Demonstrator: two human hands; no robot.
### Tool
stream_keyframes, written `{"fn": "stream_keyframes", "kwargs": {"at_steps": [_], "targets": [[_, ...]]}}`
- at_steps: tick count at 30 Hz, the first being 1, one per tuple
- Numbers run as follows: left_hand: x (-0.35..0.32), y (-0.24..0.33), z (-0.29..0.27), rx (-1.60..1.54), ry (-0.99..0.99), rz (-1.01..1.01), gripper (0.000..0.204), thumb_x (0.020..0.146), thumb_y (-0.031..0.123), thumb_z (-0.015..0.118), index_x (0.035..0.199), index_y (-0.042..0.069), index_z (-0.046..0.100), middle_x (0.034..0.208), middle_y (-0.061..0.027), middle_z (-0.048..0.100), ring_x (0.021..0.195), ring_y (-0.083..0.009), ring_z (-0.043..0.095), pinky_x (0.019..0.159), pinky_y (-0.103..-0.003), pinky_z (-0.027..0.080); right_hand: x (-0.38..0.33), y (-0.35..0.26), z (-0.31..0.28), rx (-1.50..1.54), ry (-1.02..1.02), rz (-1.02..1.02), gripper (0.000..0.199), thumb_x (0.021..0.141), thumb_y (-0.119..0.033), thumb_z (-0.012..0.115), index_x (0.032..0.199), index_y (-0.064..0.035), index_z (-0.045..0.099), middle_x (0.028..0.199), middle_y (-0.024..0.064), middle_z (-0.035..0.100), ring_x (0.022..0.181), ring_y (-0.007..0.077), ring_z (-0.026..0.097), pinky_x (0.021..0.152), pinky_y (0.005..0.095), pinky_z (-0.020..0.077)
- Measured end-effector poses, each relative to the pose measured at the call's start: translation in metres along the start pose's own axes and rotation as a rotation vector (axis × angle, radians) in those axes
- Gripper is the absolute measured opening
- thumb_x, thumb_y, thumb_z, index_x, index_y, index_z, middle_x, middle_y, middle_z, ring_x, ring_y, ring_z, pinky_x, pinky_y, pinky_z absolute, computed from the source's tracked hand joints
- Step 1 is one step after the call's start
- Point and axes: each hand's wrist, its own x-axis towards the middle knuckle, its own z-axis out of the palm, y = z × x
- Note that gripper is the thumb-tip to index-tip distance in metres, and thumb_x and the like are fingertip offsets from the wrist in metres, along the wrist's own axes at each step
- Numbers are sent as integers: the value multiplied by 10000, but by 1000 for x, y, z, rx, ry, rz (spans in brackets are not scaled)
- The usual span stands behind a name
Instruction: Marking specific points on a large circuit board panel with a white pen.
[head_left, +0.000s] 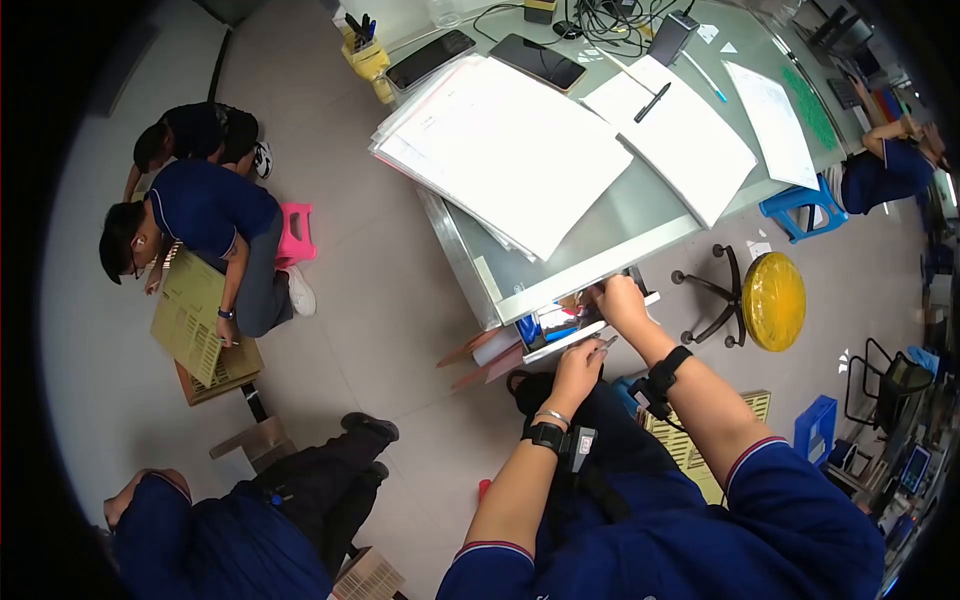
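At the front of the glass-topped desk, a shallow drawer point(568, 348) is pulled out with small mixed items inside, among them a blue item point(529, 327). Over the drawer's front edge, my left hand point(577, 377) is closed on a thin grey object point(606, 344) whose kind I cannot make out. My right hand point(624, 303) reaches into the drawer's right side with its fingers bent. Its fingertips are hidden among the contents, so whatever they pinch does not show. Both wrists wear black straps with small devices.
A thick stack of white paper point(510, 150) overhangs the desk point(610, 258). Beside it lie a paper pad point(680, 150), a black pen point(652, 103) and phones. A yellow round stool point(774, 302) stands right. Coworkers sit at left around yellowish slotted panels point(190, 300); someone's legs extend at lower left.
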Motion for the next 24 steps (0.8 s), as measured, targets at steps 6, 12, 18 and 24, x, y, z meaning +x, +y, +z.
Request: {"fn": "stream_keyframes", "kwargs": {"at_steps": [6,12,18,24], "targets": [[0,4,-3,6,45,19,187,862,128,597,1007,19,646,930,-218,656,907,-392,620,800,-416,489,-17,9,-26,25,-25,-212,144,782,-206,671,856,-89,712,879,146,664,838,329,643,719,414,526],[24,8,-22,111,60,20,211,883,151,576,1034,14,631,952,-217,654,921,-381,626,803,-395,488,-41,47,-80,236,146,-458,81,763,-59,680,842,-48,666,850,105,588,836,273,574,691,360,473],[59,-3,-46,227,1,1,245,899,169,552,1091,23,595,1029,-201,639,971,-338,612,853,-369,461,-80,106,-93,476,91,-140,71,811,-63,643,871,-25,653,798,87,588,679,196,562,627,297,462],[60,-11,-56,267,-76,86,218,892,91,558,1081,-14,589,1067,-152,635,960,-235,622,840,-308,473,-155,136,-68,660,160,143,90,820,-86,629,871,-13,644,782,44,562,674,118,539,609,256,439]]}}
